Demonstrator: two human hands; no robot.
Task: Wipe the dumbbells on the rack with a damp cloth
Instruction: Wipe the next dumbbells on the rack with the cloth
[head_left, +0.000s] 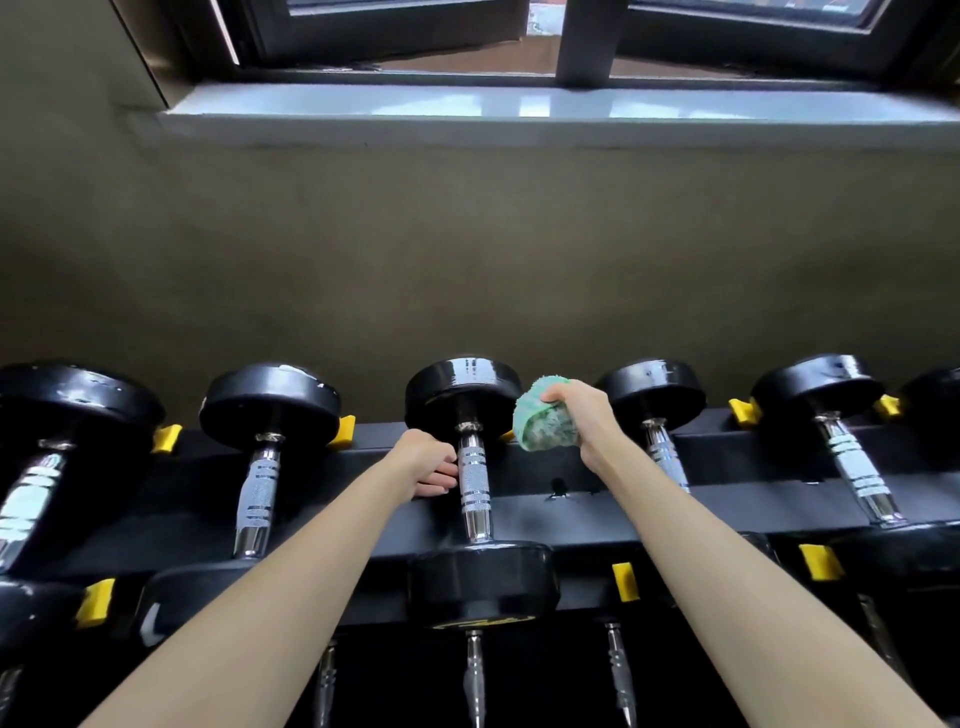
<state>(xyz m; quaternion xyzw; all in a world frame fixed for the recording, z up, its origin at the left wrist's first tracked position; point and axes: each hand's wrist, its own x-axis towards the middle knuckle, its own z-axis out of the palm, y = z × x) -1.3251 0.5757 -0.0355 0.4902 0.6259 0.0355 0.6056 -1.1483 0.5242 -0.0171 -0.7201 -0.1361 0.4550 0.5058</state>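
Several black dumbbells with chrome handles lie in a row on the black rack (571, 506). The middle dumbbell (474, 480) points toward me, its far head wet and shiny. My left hand (428, 462) is at the left side of its chrome handle, fingers curled against the grip. My right hand (579, 415) grips a bunched green cloth (540, 418), held just right of that dumbbell's far head and above the rack rail. The cloth does not plainly touch the dumbbell.
Neighbouring dumbbells lie left (262, 467) and right (657, 415) of the middle one. Yellow saddle clips (623, 579) mark the rack rails. More chrome handles show on a lower tier. A wall and a window sill (519, 111) stand behind the rack.
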